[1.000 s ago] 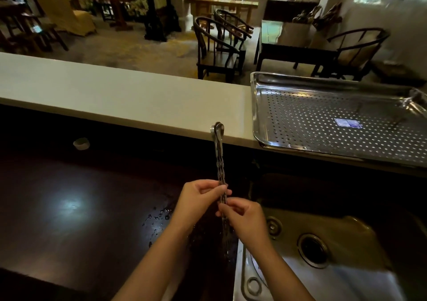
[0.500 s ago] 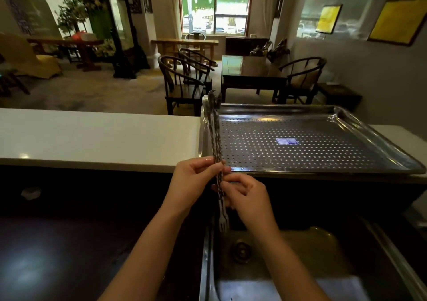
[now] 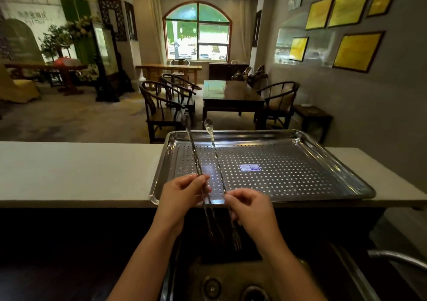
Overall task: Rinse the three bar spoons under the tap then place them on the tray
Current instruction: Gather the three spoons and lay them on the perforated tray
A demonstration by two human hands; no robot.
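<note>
My left hand pinches long twisted bar spoons by the middle of the stem, bowl end up and away from me; how many it holds I cannot tell. My right hand grips a single bar spoon, bowl up, its fork end hanging over the sink. Both sets of spoons slant over the left part of the perforated steel tray, held above it and apart from each other.
The tray rests on a pale counter beyond the sink. A tap spout reaches in at the lower right. Chairs and a dark table stand in the room behind the counter.
The spoons were bundled together in both hands over the sink; now they are split, one in my right hand, the rest in my left, and lifted forward over the tray.
</note>
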